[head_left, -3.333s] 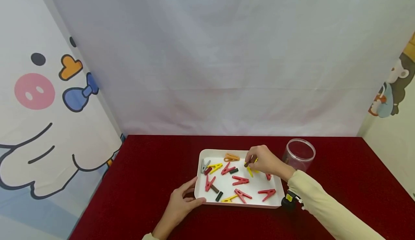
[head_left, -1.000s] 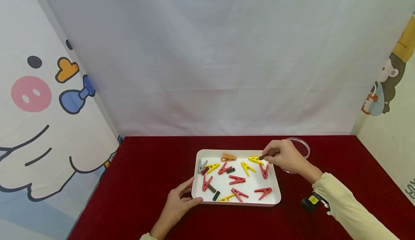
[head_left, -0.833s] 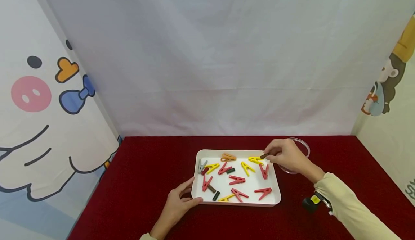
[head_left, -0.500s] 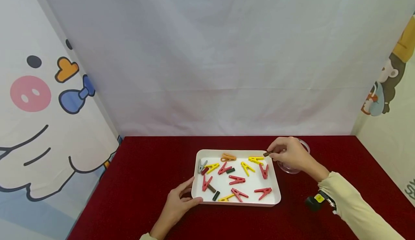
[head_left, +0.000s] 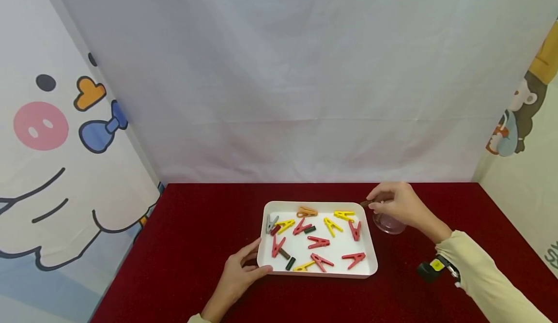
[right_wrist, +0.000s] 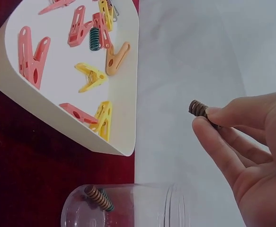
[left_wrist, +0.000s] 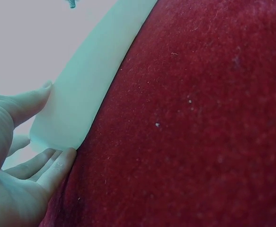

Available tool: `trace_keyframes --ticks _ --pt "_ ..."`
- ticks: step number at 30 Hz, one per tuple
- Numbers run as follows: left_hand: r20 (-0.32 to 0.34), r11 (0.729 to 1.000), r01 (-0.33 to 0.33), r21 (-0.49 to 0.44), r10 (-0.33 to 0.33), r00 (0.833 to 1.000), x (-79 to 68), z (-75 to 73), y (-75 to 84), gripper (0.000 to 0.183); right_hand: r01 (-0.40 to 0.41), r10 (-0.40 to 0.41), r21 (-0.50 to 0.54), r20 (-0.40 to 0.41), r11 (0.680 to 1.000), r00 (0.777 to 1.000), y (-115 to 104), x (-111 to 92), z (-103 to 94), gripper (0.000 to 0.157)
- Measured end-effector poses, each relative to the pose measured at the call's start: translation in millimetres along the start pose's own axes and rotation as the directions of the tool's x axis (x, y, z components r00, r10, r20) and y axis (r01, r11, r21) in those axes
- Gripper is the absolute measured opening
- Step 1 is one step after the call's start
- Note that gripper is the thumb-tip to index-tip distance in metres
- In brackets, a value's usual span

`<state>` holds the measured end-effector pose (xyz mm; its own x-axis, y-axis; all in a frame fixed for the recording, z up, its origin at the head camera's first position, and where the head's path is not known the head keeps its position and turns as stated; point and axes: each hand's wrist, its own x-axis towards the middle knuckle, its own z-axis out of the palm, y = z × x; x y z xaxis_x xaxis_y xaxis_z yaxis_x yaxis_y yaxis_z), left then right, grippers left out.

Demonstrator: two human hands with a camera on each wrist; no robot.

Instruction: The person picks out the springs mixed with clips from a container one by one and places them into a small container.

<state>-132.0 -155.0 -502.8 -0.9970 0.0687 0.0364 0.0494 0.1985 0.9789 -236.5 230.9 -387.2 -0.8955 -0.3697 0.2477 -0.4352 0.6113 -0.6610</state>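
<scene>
In the right wrist view, my right hand (right_wrist: 256, 137) pinches a brown coil spring (right_wrist: 198, 108) between thumb and finger. In the head view that hand (head_left: 401, 204) is over a clear plastic jar (head_left: 389, 224), partly hiding it. Inside the jar (right_wrist: 123, 203) lie a brown spring (right_wrist: 97, 195) and a green one (right_wrist: 108, 202). My left hand (head_left: 240, 269) holds the near left corner of a white tray (head_left: 327, 274), thumb at the front and fingers at the side. The tray bears red clothespins (head_left: 318, 241), yellow clothespins (head_left: 333, 226) and several springs (head_left: 290, 264).
An orange clip (head_left: 307, 211) and a grey clothespin (head_left: 271, 224) also lie in the tray. Dark red cloth (head_left: 209, 231) covers the table. A white curtain (head_left: 305, 81) hangs behind it, with cartoon-printed panels (head_left: 48, 168) at the sides.
My right hand has lifted the brown spring from the tray's right part and moved right, past the rim and over the jar. My left hand stays at the tray corner.
</scene>
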Motion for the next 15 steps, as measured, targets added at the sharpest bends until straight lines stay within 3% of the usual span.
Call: trace_keyframes --ticks 9,15 --pt "-0.006 1.0 0.019 0.024 -0.019 1.0 0.1 0.3 0.1 0.075 -0.01 0.01 0.012 -0.003 1.0 1.0 3.1 -2.0 -4.9 0.012" --pt "-0.002 1.0 0.011 0.028 -0.011 1.0 0.8 0.6 -0.5 0.076 -0.055 0.054 0.089 0.018 0.995 0.998 6.5 -4.4 -9.8 0.011"
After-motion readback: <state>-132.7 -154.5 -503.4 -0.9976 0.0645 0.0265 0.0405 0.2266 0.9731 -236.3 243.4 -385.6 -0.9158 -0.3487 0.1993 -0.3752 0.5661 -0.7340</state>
